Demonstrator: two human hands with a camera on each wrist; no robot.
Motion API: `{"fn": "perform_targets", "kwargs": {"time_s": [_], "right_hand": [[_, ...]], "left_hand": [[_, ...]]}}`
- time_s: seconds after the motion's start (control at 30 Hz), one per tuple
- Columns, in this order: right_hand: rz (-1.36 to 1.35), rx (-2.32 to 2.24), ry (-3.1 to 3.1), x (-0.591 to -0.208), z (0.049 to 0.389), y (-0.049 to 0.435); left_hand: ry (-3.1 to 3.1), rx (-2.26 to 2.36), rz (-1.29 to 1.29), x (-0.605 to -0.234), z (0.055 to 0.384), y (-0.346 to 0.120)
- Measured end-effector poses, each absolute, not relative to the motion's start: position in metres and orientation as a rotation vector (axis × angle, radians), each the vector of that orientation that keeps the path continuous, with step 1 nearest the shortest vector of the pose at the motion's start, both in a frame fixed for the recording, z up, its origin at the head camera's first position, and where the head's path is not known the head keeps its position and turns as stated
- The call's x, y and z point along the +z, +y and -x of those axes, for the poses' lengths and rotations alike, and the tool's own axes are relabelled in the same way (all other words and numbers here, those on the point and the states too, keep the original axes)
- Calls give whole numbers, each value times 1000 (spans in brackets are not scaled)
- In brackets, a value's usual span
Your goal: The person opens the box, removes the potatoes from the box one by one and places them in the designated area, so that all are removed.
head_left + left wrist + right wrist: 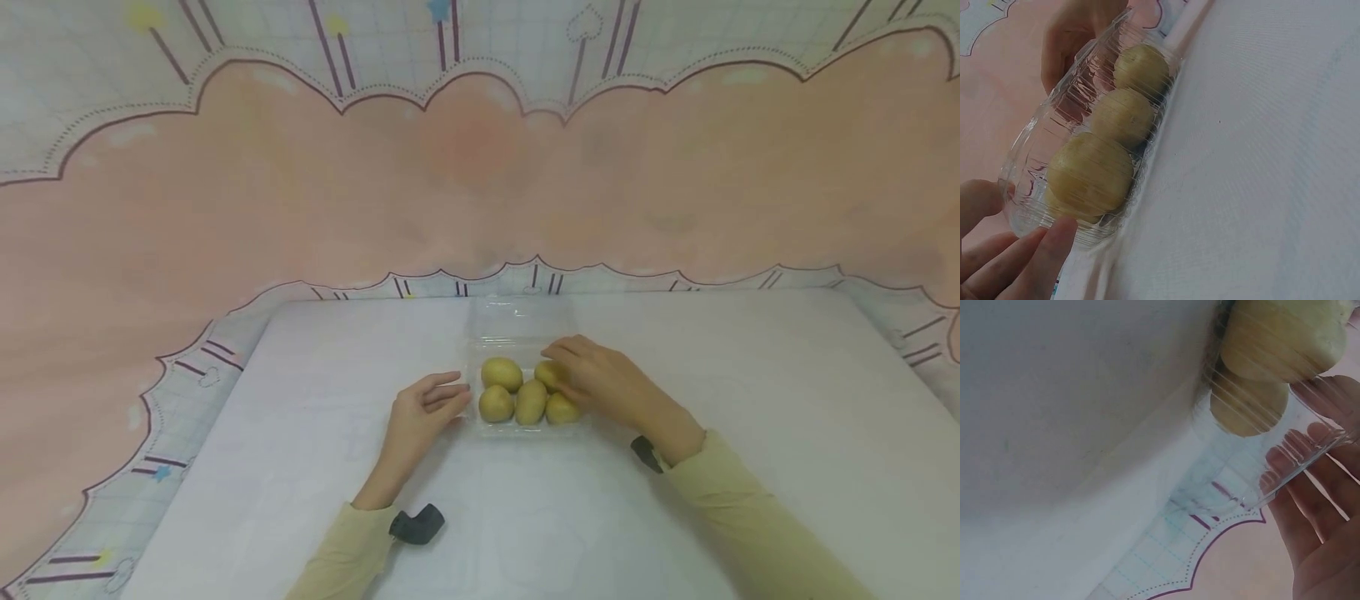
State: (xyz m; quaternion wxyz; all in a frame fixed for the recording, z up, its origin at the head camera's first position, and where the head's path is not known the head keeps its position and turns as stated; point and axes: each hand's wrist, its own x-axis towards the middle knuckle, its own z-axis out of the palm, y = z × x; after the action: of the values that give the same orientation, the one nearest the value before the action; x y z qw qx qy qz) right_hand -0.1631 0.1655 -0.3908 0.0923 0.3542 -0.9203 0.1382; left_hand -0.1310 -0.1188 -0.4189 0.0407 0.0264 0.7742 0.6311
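Note:
A clear plastic clamshell box (529, 431) lies on the white table with its lid (521, 317) folded back. Inside it are several yellow potatoes (531, 402). My left hand (423, 414) is at the box's left side; its fingertips (1060, 234) touch the clear wall, and one finger is up at the rim. My right hand (603, 382) reaches over the right rim, partly covering the back right potato (550, 375). Through the wall in the right wrist view, its fingers (1282, 459) look spread and fairly straight, beside the potatoes.
The white table (300, 433) spreads around the box on all sides. Behind and at the left hangs a pink patterned cloth (337, 192). A black wrist camera strap (417, 525) shows at the left sleeve and another (647, 454) at the right.

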Motion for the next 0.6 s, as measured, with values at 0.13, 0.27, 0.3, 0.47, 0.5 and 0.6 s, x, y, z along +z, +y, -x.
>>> {"fn": "perform_targets", "kwargs": {"time_s": [0.13,0.27,0.3,0.47,0.5,0.6], "right_hand": [[-1079,419,-2719,-390,163,163],[-1082,422,-2728,-392,165,162],[-1081,420,-2735,-392,166,161],[-1078,406,-2763,-393,169,159],[-1080,402,-2765,-393,170,158],[-1083,386,-2770,-391,172,156]], "left_hand": [[2385,1927,-78,-418,131,-119],[2388,1926,-72,-419,130,-118],[2388,1926,-69,-419,130,-118],[2385,1935,-64,-419,130,-117],[2386,1936,-62,-419,130,-117],[2393,1942,-64,-418,130,-117]]}}
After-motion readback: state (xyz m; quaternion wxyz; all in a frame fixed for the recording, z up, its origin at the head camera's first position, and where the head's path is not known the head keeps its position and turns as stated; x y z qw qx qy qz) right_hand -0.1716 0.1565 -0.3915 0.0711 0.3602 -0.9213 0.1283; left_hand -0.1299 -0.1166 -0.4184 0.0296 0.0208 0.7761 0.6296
